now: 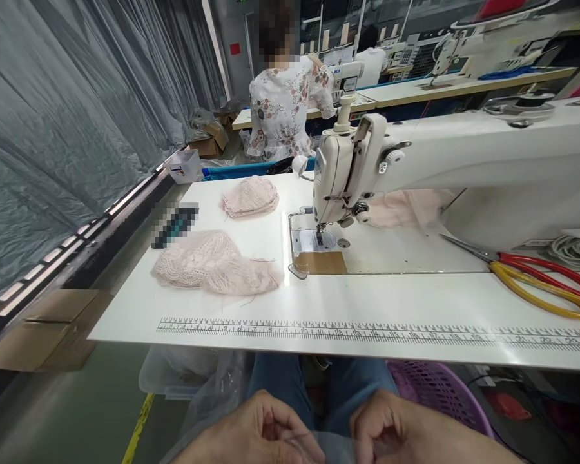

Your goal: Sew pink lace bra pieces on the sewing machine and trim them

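Note:
Low in the view, over the lap, my left hand (263, 430) has its fingers curled and pinched on a thin, see-through whitish material (338, 446). My right hand (391, 428) is closed at the other side of the same material, its fingertips bent down. Whether this is sheer fabric or plastic film I cannot tell, and its lower part runs out of view. Both hands are below the front edge of the white sewing table (232, 332). On the table lie a larger pale pink lace piece (207, 264) and a smaller pink lace stack (250, 196).
A white sewing machine (338, 167) stands on the table, with pink fabric (406, 206) behind its needle. Red-and-yellow-handled scissors (536, 280) lie at right. Below are a purple basket (439, 393) and a clear bin (169, 374). Ahead, a person (290, 103) sits facing away.

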A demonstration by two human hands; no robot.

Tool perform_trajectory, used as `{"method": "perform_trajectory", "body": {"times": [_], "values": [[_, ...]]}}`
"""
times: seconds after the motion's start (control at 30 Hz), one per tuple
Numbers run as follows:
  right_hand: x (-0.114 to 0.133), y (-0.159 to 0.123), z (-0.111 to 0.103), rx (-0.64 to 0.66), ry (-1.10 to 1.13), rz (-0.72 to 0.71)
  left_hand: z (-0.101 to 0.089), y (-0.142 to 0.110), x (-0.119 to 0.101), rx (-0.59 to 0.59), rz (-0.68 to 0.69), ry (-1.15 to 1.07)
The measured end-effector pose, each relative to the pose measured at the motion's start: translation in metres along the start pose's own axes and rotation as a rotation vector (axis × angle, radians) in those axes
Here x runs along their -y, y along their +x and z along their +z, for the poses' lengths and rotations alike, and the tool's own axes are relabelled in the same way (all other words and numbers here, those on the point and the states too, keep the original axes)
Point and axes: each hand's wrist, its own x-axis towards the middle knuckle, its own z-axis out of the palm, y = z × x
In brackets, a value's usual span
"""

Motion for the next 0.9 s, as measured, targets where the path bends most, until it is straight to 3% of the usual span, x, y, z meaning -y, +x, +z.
{"method": "perform_trajectory", "body": {"times": [0.13,0.4,0.57,0.9], "values": [[-0.002,0.004,0.003,0.004,-0.002,-0.008,0.009,0.007,-0.001,0.017,-0.036,0.083],[-0.002,-0.007,0.006,-0.024,-0.099,-0.065,0.021,0.007,-0.003,0.016,0.019,0.216],[-0.011,-0.002,0.010,0.037,-0.072,0.033,0.026,0.007,-0.008,0.017,-0.048,0.179],[-0.013,-0.005,0.009,-0.026,-0.069,0.098,0.020,0.003,0.000,-0.106,-0.079,0.265]]}}
